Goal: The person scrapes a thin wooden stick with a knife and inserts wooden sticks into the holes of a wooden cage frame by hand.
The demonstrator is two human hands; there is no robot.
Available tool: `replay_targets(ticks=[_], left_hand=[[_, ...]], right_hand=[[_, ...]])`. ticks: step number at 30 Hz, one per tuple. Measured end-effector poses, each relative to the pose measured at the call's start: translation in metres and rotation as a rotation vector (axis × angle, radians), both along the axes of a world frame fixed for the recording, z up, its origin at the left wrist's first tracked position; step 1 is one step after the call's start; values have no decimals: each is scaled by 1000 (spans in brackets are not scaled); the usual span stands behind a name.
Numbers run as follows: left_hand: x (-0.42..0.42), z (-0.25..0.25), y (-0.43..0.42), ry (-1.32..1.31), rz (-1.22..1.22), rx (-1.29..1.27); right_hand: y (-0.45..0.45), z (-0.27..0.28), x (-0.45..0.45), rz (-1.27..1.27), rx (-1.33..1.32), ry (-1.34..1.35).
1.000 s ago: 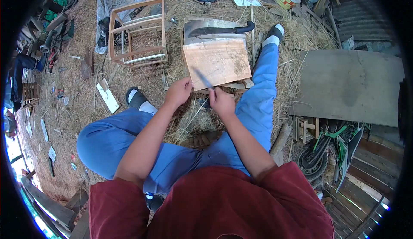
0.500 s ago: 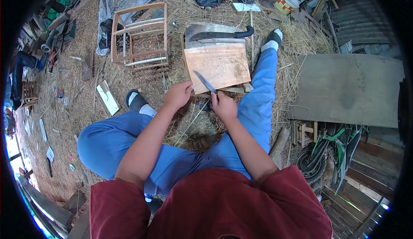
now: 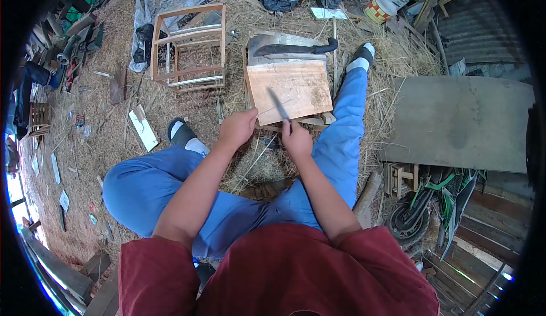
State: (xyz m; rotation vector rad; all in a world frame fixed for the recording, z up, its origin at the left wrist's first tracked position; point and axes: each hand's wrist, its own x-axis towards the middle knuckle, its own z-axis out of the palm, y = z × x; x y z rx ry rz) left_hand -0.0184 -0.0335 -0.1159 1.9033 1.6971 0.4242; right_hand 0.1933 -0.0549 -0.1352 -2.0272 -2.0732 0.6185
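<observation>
My right hand (image 3: 297, 138) is closed around the dark handle of a knife (image 3: 277, 103), whose blade points up and left over a light wooden board (image 3: 296, 86). At the board's lower left corner, my left hand (image 3: 239, 127) pinches the end of a thin strip (image 3: 274, 108) that lies slanting across the board below the blade. Whether the blade touches the strip cannot be told. A large black-handled machete (image 3: 293, 49) rests at the far side of the board, on a greyish surface.
A wooden frame (image 3: 189, 49) stands on the straw-covered ground at the upper left. To the right are a large flat panel (image 3: 455, 124) and a green motorbike (image 3: 424, 205). A white strip (image 3: 143, 127) lies near my left foot; a bucket (image 3: 380, 9) is at the top.
The knife blade has shifted over the board, with my right hand moving slightly right. My left hand keeps its pinch. The whole view has shifted a little.
</observation>
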Motion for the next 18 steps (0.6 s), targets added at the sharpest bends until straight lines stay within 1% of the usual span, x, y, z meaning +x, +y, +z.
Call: replay_targets(ticks=[2,3,5,7,11,12,14,16,18], left_hand=[[0,-3,-1,-7,5,5],[0,-4,0,-10,2,12],[-1,-5,1,-5,-4,21],[0,-3,0,-4,-4,27],[0,-1,-1,14,11,12],[1,-2,0,8,11,10],[1,-5,-1,6,7,24],[0,-6,1,11,8,37],[0,-6,1,-3,3,-7]], right_hand=[[1,-20,-4,-195,20,45],[-4,-14,-8,-88,-19,24],[-1,1,-8,-91,-28,5],[0,2,-4,-87,-40,-18],[-2,1,4,23,-9,-55],[0,-2,6,19,-8,-56],[7,-9,10,-219,7,1],[9,-8,12,-214,4,6],[7,-8,13,-202,-12,16]])
